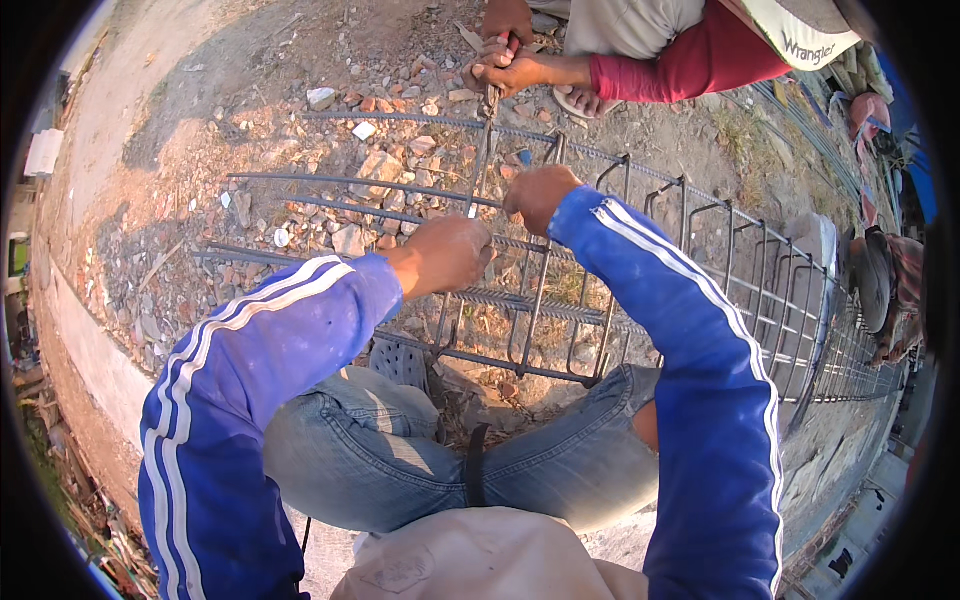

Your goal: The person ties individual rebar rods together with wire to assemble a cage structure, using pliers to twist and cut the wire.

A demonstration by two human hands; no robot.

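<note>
Before me lies a long reinforcing cage of ribbed steel bars (530, 303) and square stirrups (537, 305), its bar ends pointing left. My left hand (447, 255) is closed around a steel stirrup (480, 165) near those ends; the exact grip is hidden by the fingers. Just to its right and farther off, my right hand (540, 198) has curled fingers over the cage near a lengthwise bar. What sits between those fingertips I cannot make out. Across the cage, another person's hand (512, 70) grips a red-handled tool, probably pincers (492, 98), at the stirrup's far top.
Broken stones and brick rubble (380, 170) lie under and left of the bars. The co-worker's red sleeve (690, 60) and foot (588, 100) are at the far side. My bent knees in jeans (540, 450) are close to the near bar. The cage extends right past a concrete block (812, 240).
</note>
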